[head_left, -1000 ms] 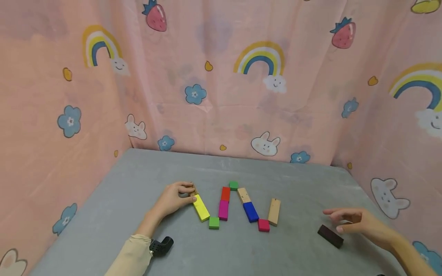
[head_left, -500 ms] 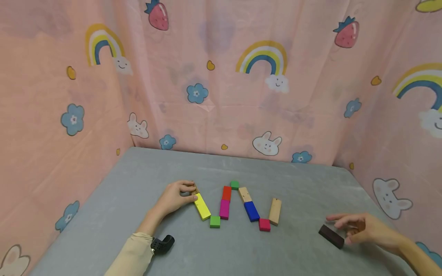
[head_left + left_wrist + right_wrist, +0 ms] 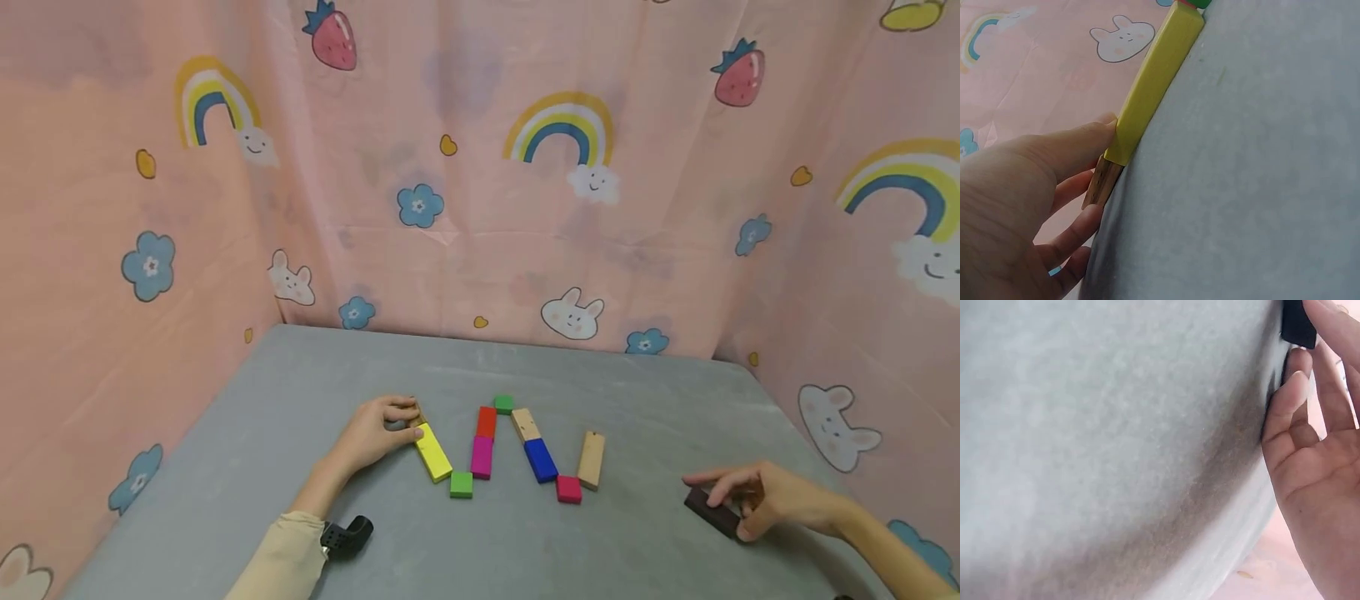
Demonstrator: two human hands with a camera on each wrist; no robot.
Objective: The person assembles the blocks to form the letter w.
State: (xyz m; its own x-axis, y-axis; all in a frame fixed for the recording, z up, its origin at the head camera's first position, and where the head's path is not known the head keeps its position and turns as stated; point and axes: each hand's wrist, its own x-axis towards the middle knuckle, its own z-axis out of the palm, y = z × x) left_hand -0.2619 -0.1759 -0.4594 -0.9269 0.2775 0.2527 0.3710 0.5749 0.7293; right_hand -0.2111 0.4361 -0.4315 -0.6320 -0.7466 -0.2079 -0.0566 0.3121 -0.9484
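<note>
My left hand (image 3: 375,437) rests at the far end of the leftmost row of wooden blocks. Its fingers curl round a brown block (image 3: 1104,181), and the thumb touches the adjoining yellow block (image 3: 1154,87). Fingers partly cover the brown block. Over at the right, a dark brown block (image 3: 708,512) lies slanted on the table, gripped by my right hand (image 3: 783,500) with the thumb at its near end and a bent finger on top. Only one end of that dark block (image 3: 1299,326) appears in the right wrist view.
Blocks form a zigzag on the grey table (image 3: 360,358): light green (image 3: 461,485), magenta (image 3: 482,458), orange-red (image 3: 486,422), green (image 3: 503,404), pale wood (image 3: 526,425), blue (image 3: 541,461), red (image 3: 568,489) and another pale block (image 3: 591,460). A patterned pink curtain (image 3: 480,250) surrounds the table.
My right hand has lowered onto the dark brown block and its fingers have closed around it. The left hand stays at the brown and yellow blocks. The camera view shifts slightly.
</note>
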